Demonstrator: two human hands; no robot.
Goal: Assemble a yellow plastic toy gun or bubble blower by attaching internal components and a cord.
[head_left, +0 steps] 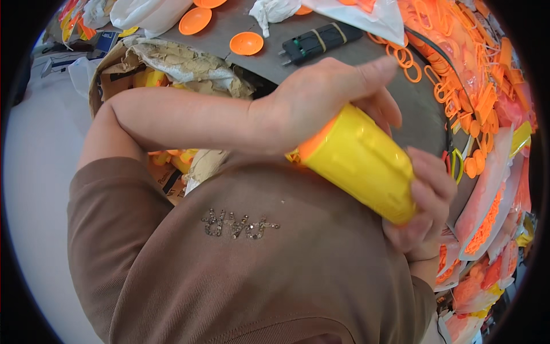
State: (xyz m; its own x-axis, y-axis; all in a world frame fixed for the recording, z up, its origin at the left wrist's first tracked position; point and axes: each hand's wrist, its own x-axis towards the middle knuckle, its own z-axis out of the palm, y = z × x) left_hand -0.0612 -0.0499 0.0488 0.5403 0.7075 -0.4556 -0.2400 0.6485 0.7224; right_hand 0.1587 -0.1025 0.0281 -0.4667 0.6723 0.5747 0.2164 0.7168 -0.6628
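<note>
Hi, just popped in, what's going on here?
Someone in a brown shirt is handling a yellow cylinder with both hands. The right hand grips its lower end, while the left hand is at the orange upper end. Beyond, orange bowl-shaped pieces and a black device lie on a grey table.

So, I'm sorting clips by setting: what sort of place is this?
Probably a small-parts assembly workspace: orange plastic pieces heaped on a grey table, and a torn sack holding yellow pieces.
</note>
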